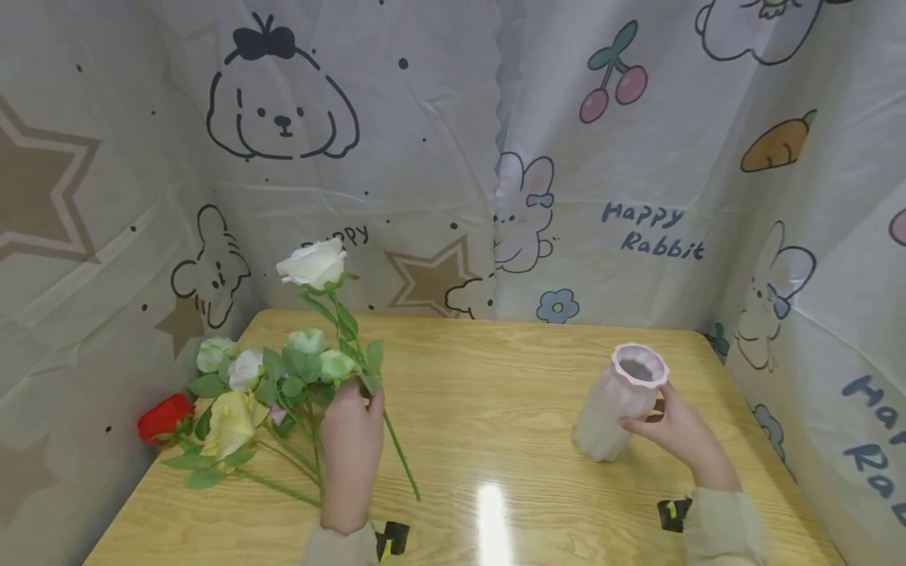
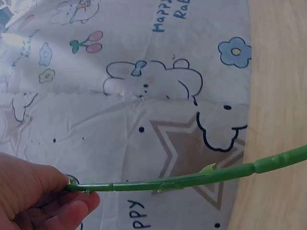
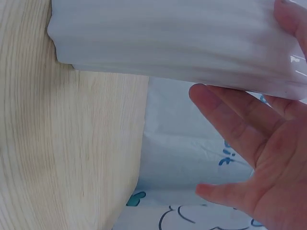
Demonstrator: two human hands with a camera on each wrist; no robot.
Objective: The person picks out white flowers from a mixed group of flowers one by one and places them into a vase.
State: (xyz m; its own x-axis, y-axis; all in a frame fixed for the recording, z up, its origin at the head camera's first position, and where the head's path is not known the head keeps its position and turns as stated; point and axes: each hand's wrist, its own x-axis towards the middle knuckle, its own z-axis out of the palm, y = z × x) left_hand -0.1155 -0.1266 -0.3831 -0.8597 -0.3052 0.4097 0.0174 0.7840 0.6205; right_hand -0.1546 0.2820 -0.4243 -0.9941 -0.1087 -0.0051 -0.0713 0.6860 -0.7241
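Observation:
My left hand pinches the green stem of a white rose, and the bloom stands up above the fingers. Seen from the left wrist, thumb and fingertips hold the thin stem, whose lower end stretches off over the table. On the right, my right hand grips a pale pink-white ribbed vase with a scalloped rim, the thumb on the near side. In the right wrist view several fingers touch the vase wall while the little finger sticks out apart. No stem shows in the vase's mouth.
Left of the left hand lie a red flower, a yellow rose and several pale green-white blooms with leafy stems. Patterned cloth encloses the wooden table. Small black objects sit beside the wrists.

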